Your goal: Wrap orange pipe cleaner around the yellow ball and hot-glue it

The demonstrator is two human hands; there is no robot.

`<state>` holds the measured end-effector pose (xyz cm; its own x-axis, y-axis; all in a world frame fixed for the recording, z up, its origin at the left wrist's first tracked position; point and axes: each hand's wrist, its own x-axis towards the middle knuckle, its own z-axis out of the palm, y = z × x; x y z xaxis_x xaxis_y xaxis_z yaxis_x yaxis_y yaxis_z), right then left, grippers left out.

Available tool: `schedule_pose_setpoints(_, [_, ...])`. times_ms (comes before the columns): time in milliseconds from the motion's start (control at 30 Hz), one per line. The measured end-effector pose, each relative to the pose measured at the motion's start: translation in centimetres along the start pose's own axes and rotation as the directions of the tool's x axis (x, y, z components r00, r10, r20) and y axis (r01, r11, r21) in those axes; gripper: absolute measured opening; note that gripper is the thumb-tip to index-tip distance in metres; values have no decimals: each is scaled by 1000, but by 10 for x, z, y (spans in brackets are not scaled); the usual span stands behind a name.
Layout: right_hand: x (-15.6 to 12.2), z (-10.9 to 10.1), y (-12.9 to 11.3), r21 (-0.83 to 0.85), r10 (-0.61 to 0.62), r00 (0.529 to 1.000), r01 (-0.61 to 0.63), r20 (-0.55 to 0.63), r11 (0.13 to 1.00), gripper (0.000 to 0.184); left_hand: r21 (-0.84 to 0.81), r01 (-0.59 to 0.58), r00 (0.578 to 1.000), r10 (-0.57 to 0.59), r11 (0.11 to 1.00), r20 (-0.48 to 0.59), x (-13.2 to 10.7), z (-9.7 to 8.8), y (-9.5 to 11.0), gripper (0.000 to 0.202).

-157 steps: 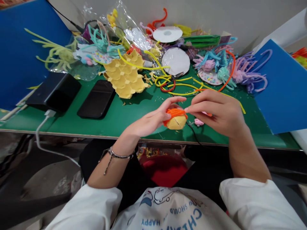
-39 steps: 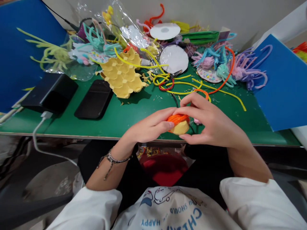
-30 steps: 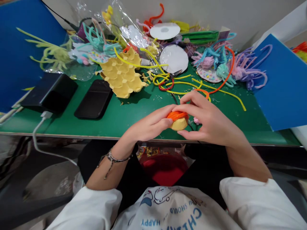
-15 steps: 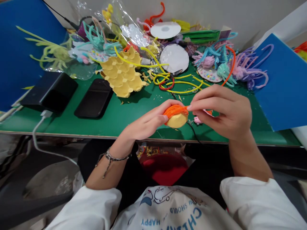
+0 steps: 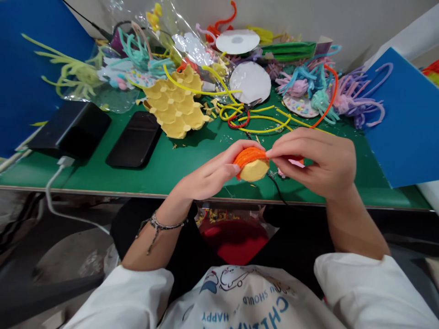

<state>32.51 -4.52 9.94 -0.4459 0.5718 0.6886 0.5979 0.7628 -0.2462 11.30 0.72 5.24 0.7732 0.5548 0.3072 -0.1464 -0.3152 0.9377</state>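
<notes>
My left hand (image 5: 214, 174) is closed around a yellow egg-carton cup (image 5: 255, 171), its flat pale base turned towards me. Orange pipe cleaner (image 5: 249, 156) is wound in several turns round the cup's side. At the cup's right edge, my right hand (image 5: 317, 160) pinches the pipe cleaner between thumb and fingers. A long orange length rises from behind that hand and curves up at the back right. Something small and pink (image 5: 281, 173), partly hidden, lies below my right fingers.
Behind my hands lie a yellow egg-carton piece (image 5: 174, 107), red-handled scissors (image 5: 239, 119), yellow pipe cleaners (image 5: 264, 131) and a white disc (image 5: 250, 82). A phone (image 5: 134, 139) and black box (image 5: 70, 130) are left. Blue panels (image 5: 406, 123) flank the green table (image 5: 171, 169).
My right hand has shifted slightly left and down, closer against the cup, with the pipe cleaner in its pinch. The orange free length has dipped a little. My left hand keeps its hold.
</notes>
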Motion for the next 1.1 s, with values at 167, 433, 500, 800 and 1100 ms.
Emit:
schedule_pose_setpoints(167, [1,-1,0,-4,17,999,-17,37,1000,12,-34,-38,999,38,999,-8,-1,0,-3,45])
schedule_pose_setpoints(433, [0,-2,2,17,-19,1000,19,16,1000,13,-41,-11,1000,11,999,-17,-2,1,1,48])
schedule_pose_setpoints(500, [-1,-2,2,15,-29,1000,28,13,999,12,-41,9,1000,-10,999,-28,-2,3,3,47])
schedule_pose_setpoints(800, [-3,-1,3,-1,-28,998,28,59,1000,16,-27,28,1000,-28,999,5,0,1,6,43])
schedule_pose_setpoints(1100, [-4,3,6,19,-75,989,73,126,997,18,-441,264,961,-194,858,198,5,5,-14,54])
